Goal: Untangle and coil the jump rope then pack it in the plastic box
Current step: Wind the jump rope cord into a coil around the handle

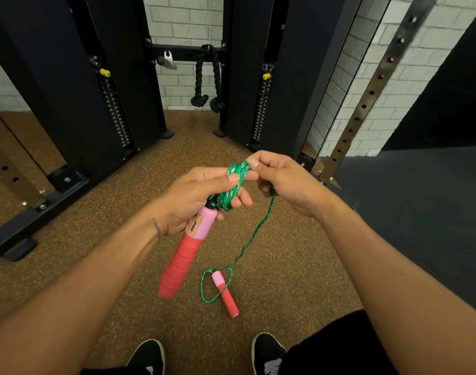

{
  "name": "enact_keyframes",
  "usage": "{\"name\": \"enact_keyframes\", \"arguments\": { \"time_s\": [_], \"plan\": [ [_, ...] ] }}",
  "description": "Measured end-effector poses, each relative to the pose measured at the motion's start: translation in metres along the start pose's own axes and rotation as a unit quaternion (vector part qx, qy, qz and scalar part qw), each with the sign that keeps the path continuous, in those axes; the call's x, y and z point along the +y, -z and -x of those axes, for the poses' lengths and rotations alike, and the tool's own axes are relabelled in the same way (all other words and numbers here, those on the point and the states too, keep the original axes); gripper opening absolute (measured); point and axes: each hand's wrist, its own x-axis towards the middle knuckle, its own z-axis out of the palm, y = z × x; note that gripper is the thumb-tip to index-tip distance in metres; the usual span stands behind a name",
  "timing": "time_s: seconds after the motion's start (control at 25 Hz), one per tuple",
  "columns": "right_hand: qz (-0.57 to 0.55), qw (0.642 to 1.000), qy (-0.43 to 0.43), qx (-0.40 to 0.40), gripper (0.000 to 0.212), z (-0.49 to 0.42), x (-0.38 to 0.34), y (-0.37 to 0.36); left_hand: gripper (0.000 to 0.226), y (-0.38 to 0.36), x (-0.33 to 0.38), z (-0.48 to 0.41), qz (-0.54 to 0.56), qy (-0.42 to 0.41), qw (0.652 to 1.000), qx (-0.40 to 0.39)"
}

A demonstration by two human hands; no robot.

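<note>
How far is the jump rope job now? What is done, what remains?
Done: several turns of green rope are coiled around the left hand, which also grips one handle. In hand: the right hand pinches the rope at the coil's top. Left: a loose stretch runs down to the second handle on the floor; no plastic box is in view, so packing remains.

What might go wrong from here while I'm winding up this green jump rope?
1. The loose rope lies in a loop by the second handle on the floor. Pulling it in may cinch the loop into a snag.
2. The coil sits on the left hand beside the held handle, and the right hand pinches its top. Turns may slip off.
</note>
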Motion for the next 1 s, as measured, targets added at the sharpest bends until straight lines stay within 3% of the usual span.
{"name": "enact_keyframes", "arguments": {
  "time_s": [0.36, 0.68, 1.0],
  "plan": [
    [-0.010, 0.999, -0.041, -0.025, 0.019, 0.001, 0.003, -0.004, 0.033, 0.001, 0.000, 0.001, 0.026, 0.000, 0.999, -0.018],
    [-0.010, 0.995, -0.085, -0.056, 0.020, 0.002, 0.003, -0.012, 0.042, -0.001, 0.000, 0.000, 0.069, -0.009, 0.997, 0.016],
    [0.006, 0.991, -0.102, -0.089, 0.016, 0.004, 0.002, -0.014, 0.033, -0.005, 0.000, -0.006, 0.111, -0.012, 0.990, 0.091]
  ]
}}
